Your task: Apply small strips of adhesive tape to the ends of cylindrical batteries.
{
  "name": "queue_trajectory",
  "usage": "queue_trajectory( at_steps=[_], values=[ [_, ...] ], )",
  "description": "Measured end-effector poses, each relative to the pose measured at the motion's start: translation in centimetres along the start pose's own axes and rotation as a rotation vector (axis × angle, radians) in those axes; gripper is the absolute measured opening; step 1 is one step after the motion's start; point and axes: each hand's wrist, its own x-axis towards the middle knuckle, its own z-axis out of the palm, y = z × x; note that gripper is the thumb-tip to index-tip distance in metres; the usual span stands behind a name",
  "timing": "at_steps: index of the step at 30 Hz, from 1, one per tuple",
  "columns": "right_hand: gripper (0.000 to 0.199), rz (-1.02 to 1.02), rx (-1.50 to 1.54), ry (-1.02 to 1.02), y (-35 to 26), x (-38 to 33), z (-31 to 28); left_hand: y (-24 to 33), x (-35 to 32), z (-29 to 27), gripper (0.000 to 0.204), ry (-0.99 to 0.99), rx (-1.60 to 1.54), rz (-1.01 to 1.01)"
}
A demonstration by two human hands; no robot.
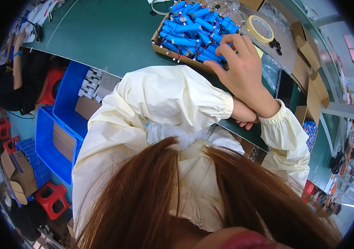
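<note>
A cardboard box on the green table holds many blue cylindrical battery packs with thin red and black leads and small white connectors. My right hand is over the box's near right corner, thumb and fingers bent but apart, with nothing visible between them. Its fingertips are close to the packs; whether they touch cannot be told. My left forearm crosses in front of me to the right. Below my right wrist, my left hand is mostly hidden; the few fingertips that show are curled in, and anything inside them is out of sight.
A roll of pale tape lies right of the box, beside small black parts. Open cardboard boxes line the right side. Blue bins and a red stool stand at left. Another person's arm is at far left.
</note>
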Motion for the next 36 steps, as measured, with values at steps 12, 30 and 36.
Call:
queue_trajectory(
  at_steps=[12,30,36],
  values=[
    [0.023,-0.002,0.072,-0.071,-0.1,-0.2,-0.4,-1.0,0.7,0.2,0.027,-0.01,-0.028,-0.015],
    [0.018,0.037,0.158,-0.055,-0.3,0.0,-0.1,-0.7,0.1,0.1,0.024,0.046,-0.068,0.006],
    [0.024,0.078,0.118,-0.088,0.3,-1.4,-5.8,-1.0,0.6,0.5,0.019,0.089,-0.163,0.076]
  ],
)
